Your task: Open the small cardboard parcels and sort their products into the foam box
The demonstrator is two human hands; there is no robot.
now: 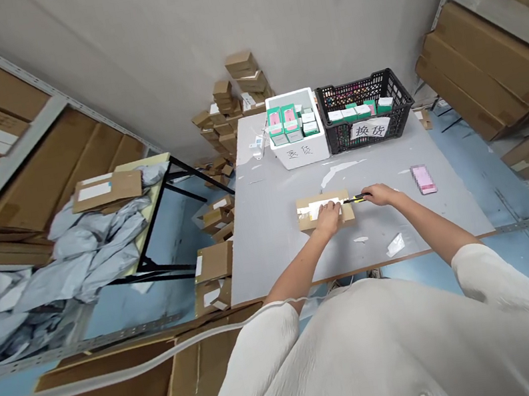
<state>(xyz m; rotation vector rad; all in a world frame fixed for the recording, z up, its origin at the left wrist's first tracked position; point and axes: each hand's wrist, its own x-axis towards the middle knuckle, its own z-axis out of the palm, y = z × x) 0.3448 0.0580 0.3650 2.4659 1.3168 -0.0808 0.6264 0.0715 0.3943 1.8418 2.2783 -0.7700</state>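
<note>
A small brown cardboard box (305,221) with a white label lies on the grey table (269,224). My left hand (329,217) rests on top of the box, its fingers spread over the label. In my right hand (380,195) is a black and yellow cutter (357,199), gripped from the right, with its tip over the right part of the box. Whether the blade touches the cardboard is too small to tell.
At the table's back stand a white foam box (305,152) and a black crate (336,142), both holding small cartons. A pink phone (424,179) lies right, a plastic scrap (395,244) near the front. Shelves with boxes and a side table with grey parcels (73,237) flank the table.
</note>
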